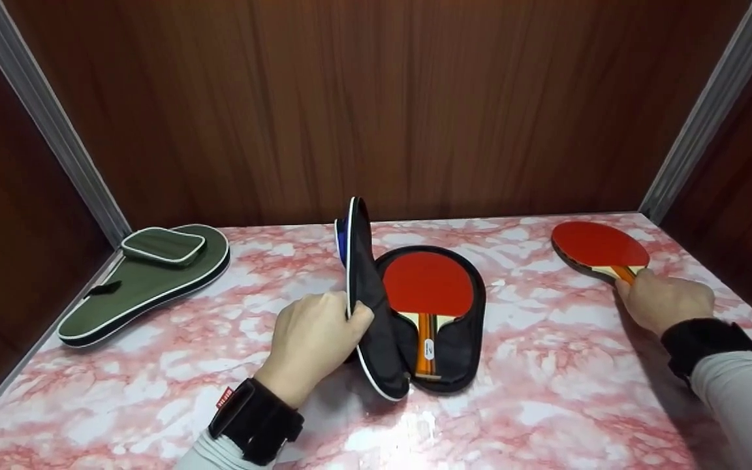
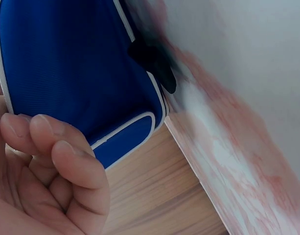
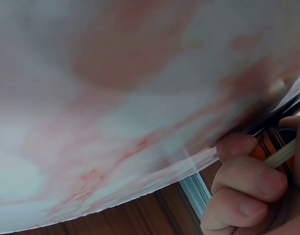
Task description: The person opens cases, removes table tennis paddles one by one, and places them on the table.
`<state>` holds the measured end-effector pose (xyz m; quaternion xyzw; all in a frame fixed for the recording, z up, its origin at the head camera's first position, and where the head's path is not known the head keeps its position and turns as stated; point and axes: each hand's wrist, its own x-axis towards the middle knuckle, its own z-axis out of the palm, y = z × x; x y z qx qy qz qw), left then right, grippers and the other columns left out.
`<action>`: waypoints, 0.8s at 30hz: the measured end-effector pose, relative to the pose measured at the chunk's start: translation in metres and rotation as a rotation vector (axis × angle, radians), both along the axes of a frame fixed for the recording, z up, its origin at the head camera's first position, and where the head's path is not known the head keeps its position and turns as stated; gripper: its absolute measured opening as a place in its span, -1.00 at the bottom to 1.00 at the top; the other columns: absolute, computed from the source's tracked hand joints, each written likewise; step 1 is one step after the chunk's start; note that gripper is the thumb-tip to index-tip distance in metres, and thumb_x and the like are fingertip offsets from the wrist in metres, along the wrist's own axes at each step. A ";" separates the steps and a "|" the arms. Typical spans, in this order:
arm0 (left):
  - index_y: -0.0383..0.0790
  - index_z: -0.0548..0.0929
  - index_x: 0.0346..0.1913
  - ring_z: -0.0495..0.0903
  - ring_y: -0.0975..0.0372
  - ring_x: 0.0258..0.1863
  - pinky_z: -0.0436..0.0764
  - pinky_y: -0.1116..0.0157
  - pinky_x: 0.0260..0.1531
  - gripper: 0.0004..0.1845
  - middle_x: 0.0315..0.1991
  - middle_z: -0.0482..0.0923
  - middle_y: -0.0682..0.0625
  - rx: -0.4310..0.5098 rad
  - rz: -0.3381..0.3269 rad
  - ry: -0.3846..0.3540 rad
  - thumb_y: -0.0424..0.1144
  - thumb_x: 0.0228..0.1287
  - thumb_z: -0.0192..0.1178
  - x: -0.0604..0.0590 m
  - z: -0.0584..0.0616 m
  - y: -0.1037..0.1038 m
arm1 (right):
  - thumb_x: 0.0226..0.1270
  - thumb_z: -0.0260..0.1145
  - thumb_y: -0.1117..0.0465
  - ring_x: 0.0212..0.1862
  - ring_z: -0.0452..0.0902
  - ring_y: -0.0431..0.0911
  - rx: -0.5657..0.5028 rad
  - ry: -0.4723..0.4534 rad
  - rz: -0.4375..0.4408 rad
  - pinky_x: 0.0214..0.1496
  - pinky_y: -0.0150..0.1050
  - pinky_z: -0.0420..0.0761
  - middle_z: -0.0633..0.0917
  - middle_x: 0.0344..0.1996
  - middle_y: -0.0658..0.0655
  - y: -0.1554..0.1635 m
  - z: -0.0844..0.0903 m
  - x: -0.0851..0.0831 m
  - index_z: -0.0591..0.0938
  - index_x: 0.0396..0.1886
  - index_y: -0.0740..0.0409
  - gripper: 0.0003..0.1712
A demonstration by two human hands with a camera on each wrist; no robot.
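Note:
My left hand [image 1: 317, 333] grips the raised lid of a paddle case [image 1: 376, 326], black inside with white piping. In the left wrist view the outside of that case [image 2: 66, 63] is blue, with a black zipper pull. Inside the case's other half lies a table tennis paddle [image 1: 428, 284], red face up, its striped wooden handle toward me. On the right, my right hand [image 1: 670, 301] holds a second red paddle [image 1: 601, 245] by its handle, over the table's right side. The right wrist view shows fingers [image 3: 247, 181] curled round the orange and black handle.
A green paddle case [image 1: 160, 281] with white piping and a small pouch on top lies at the table's left. The pink marbled table [image 1: 532, 405] is bounded by dark wood panels [image 1: 376, 111] at the back and both sides, with metal corner posts.

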<state>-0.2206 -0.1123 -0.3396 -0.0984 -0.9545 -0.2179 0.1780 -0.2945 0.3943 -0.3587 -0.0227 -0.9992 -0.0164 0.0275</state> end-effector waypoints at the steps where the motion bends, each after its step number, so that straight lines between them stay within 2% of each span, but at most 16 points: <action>1: -0.02 0.48 -0.66 0.51 0.12 -0.62 0.43 0.09 -0.56 -0.55 -0.70 0.43 0.07 0.001 0.000 0.001 -0.05 0.45 0.18 0.000 0.000 0.000 | 0.77 0.10 0.02 -0.57 0.49 0.18 0.002 0.008 0.004 -0.48 0.22 0.66 0.47 -0.64 0.22 0.000 -0.001 0.000 0.47 -0.37 0.43 -0.44; 8: -0.01 0.48 -0.67 0.52 0.12 -0.61 0.45 0.08 -0.56 -0.55 -0.70 0.44 0.07 0.001 -0.002 0.001 -0.05 0.45 0.18 0.000 0.001 0.000 | 0.75 0.12 0.06 -0.64 0.46 0.19 -0.021 0.084 0.048 -0.56 0.19 0.60 0.45 -0.68 0.21 0.000 -0.007 0.001 0.42 -0.45 0.39 -0.45; 15: -0.01 0.49 -0.67 0.52 0.10 -0.60 0.45 0.07 -0.55 -0.57 -0.69 0.44 0.08 0.013 0.000 -0.007 -0.07 0.43 0.16 0.001 0.000 -0.001 | 0.72 0.15 0.08 -0.61 0.53 0.27 -0.038 0.104 0.037 -0.51 0.32 0.65 0.48 -0.69 0.27 0.000 -0.012 0.000 0.41 -0.49 0.39 -0.44; 20: -0.01 0.50 -0.66 0.53 0.10 -0.60 0.45 0.07 -0.55 -0.57 -0.69 0.45 0.08 0.014 -0.004 -0.006 -0.06 0.44 0.16 0.000 0.001 0.000 | 0.75 0.12 0.03 -0.60 0.54 0.27 -0.033 0.059 0.028 -0.47 0.32 0.67 0.49 -0.67 0.27 0.002 -0.010 0.001 0.41 -0.45 0.42 -0.41; 24: -0.01 0.51 -0.65 0.55 0.09 -0.59 0.46 0.07 -0.54 -0.57 -0.69 0.45 0.08 0.011 -0.001 -0.005 -0.05 0.45 0.17 0.001 0.001 -0.001 | 0.76 0.12 -0.12 -0.57 0.53 0.21 -0.008 -0.013 -0.011 -0.42 0.23 0.68 0.48 -0.63 0.23 0.000 -0.004 0.002 0.41 -0.35 0.45 -0.32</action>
